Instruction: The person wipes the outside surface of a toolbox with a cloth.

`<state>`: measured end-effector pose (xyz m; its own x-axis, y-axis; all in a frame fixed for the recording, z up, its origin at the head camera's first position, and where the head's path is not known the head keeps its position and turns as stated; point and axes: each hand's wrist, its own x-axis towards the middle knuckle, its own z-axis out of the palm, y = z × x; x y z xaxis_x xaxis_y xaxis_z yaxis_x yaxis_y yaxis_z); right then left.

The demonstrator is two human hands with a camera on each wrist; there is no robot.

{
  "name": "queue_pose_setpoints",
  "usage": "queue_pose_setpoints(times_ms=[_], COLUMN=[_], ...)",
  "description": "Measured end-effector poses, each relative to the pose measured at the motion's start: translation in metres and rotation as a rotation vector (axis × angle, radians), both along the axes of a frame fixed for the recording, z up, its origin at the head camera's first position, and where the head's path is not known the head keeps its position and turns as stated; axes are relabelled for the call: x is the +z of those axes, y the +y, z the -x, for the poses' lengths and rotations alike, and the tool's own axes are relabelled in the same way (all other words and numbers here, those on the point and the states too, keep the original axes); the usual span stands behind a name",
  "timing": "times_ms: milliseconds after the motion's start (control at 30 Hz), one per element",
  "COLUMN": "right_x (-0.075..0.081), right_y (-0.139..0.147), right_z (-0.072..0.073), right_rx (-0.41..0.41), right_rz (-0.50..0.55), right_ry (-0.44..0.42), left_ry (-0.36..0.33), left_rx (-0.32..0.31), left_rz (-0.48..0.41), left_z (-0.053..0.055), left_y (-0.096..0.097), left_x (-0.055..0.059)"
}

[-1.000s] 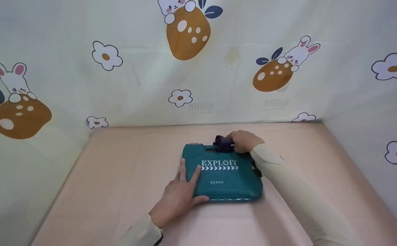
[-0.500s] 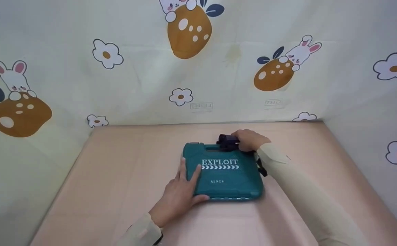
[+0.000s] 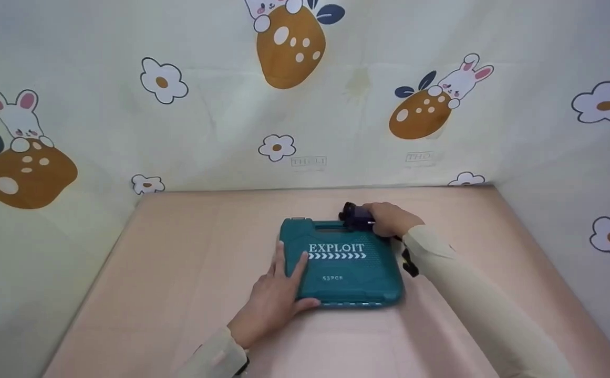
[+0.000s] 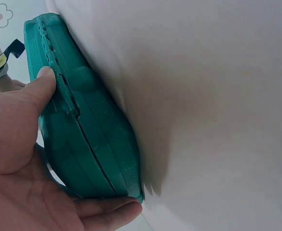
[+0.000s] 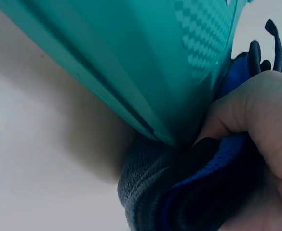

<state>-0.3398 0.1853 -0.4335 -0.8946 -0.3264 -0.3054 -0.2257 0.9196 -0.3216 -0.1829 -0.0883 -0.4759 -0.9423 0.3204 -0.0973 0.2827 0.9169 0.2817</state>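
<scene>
A green plastic tool case (image 3: 352, 270) lettered EXPLOIT lies closed on the table. My left hand (image 3: 270, 302) rests spread on its near left corner, with one finger on the lid, another along the left side and the thumb on the hinged near edge. In the left wrist view, the thumb (image 4: 44, 86) touches the hinge and other fingertips reach the case's side. My right hand (image 3: 391, 218) grips a bunched dark cloth (image 3: 356, 216) with blue parts at the far right corner. The right wrist view has the cloth (image 5: 150, 178) against the case's corner; some fingers are hidden.
The case stands on a beige tabletop (image 3: 178, 273). Pale walls printed with rabbits and flowers (image 3: 220, 115) enclose the table at the back and sides. A black strap with a yellow mark (image 3: 410, 264) hangs at the right sleeve.
My right hand has moved to the right along the case's far edge with the cloth, baring more of the handle slot. The left hand and the case stay nearly where they were.
</scene>
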Motion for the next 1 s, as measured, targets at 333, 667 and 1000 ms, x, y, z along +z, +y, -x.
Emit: queue_pose_setpoints(times_ms=[333,667,1000], right_x=[0.0,-0.006,-0.004], right_y=[-0.002,-0.005,-0.008], right_z=[-0.013,-0.018,-0.027], right_rx=[-0.005,-0.003,0.007], right_rz=[0.01,-0.017,-0.04], right_ry=[0.066,0.106,0.154], left_ry=[-0.012,-0.024,-0.026], left_rx=[0.006,0.015,0.016], left_rz=[-0.019,-0.028,-0.055], left_z=[0.0,0.001,0.0], left_y=[0.0,0.0,0.0], left_x=[0.0,-0.001,-0.001])
